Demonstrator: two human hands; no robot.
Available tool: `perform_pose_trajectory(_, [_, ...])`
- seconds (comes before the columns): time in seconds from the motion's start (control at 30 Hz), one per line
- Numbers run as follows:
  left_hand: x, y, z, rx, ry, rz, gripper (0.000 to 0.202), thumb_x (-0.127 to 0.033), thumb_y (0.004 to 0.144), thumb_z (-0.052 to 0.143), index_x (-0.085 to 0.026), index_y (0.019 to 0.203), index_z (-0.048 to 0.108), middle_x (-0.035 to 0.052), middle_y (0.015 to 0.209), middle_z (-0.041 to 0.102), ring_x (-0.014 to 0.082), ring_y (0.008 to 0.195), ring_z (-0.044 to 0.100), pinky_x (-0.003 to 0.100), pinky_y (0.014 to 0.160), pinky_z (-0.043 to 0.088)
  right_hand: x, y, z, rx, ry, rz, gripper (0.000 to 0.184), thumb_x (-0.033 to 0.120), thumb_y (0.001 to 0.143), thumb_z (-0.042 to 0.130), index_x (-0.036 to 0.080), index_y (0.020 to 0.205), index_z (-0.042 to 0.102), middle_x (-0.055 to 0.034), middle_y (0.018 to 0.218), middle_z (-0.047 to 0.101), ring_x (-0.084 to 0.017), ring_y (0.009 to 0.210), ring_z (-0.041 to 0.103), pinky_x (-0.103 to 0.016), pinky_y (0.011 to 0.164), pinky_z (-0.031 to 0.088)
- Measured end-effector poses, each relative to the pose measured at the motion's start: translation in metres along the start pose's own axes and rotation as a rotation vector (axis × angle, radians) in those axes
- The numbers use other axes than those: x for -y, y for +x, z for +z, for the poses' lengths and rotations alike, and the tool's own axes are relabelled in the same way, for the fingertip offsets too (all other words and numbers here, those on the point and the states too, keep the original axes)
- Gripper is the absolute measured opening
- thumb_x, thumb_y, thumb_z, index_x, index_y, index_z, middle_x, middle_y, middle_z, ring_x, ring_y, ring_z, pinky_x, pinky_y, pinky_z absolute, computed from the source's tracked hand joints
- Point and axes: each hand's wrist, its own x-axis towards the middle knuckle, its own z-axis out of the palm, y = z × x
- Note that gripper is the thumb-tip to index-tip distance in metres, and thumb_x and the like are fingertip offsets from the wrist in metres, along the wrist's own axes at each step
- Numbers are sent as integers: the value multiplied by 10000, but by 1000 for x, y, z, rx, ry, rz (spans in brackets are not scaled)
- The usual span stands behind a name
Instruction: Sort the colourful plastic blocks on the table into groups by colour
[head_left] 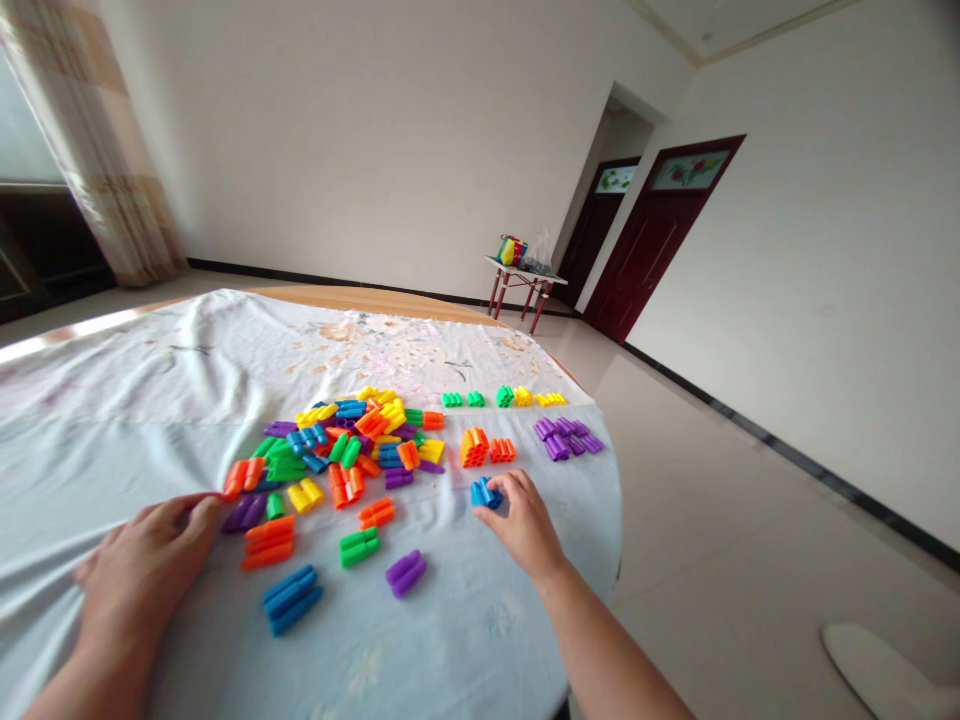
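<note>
A heap of coloured plastic tube blocks [352,435] lies on a table under a pale flowered cloth [225,350]. My right hand [525,525] rests on the cloth with its fingers curled on a small blue block [485,492]. My left hand [146,565] lies flat at the near left, fingers stretched toward a purple block [244,512] and an orange block [241,477], holding nothing. To the right of the heap sit sorted groups: orange blocks [484,447], purple blocks [566,438], green blocks [463,399] and yellow blocks [544,399].
Loose blocks lie near me: blue [291,598], purple [406,572], green [358,546], orange [268,542]. The table's right edge [611,500] drops to a tiled floor. A small red-legged table [525,280] stands by dark doors [660,235]. A curtain [97,150] hangs at left.
</note>
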Motion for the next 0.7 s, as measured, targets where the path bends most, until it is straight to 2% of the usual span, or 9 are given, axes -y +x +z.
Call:
perform_pose_trajectory(0.1, [-2, -1, -2, 55, -13, -45, 648, -599, 793, 133, -250, 1058, 610, 106, 1235, 572, 316, 1157, 456, 460, 911, 335, -1, -1, -2, 8, -1, -4, 283, 191, 678, 734, 200, 916, 582, -58, 964, 562, -225, 952, 568, -384, 871, 486])
perform_pose_trajectory(0.17, [-3, -1, -4, 67, -21, -55, 641, -600, 790, 143, -253, 1066, 606, 107, 1242, 564, 320, 1166, 446, 468, 931, 322, -3, 1, -4, 44, 1, -25, 384, 175, 670, 725, 201, 1024, 578, -77, 1070, 551, -237, 1051, 536, -397, 947, 447])
perform_pose_trajectory(0.3, [-4, 0, -3, 66, -36, -69, 628, -600, 786, 166, -251, 1069, 606, 114, 1240, 560, 331, 1179, 429, 494, 959, 299, -8, 10, -8, 241, 1, -91, 592, 105, 662, 672, 209, 1225, 520, -92, 1258, 493, -235, 1205, 444, -399, 1057, 344])
perform_pose_trajectory(0.5, [-3, 0, -2, 59, -46, -69, 644, -603, 790, 155, -244, 1073, 609, 120, 1221, 569, 336, 1175, 436, 493, 964, 307, -13, 30, -16, 499, -46, -119, 521, 74, 672, 650, 181, 1178, 585, -89, 1131, 587, -227, 1107, 522, -378, 988, 394])
perform_pose_trajectory(0.7, [-6, -1, -5, 43, -55, -64, 630, -593, 796, 162, -244, 1065, 613, 121, 1228, 563, 340, 1171, 440, 513, 933, 325, -20, 36, -22, 557, -70, -131, 534, 81, 664, 674, 184, 1180, 590, -88, 1152, 586, -227, 1108, 524, -371, 988, 394])
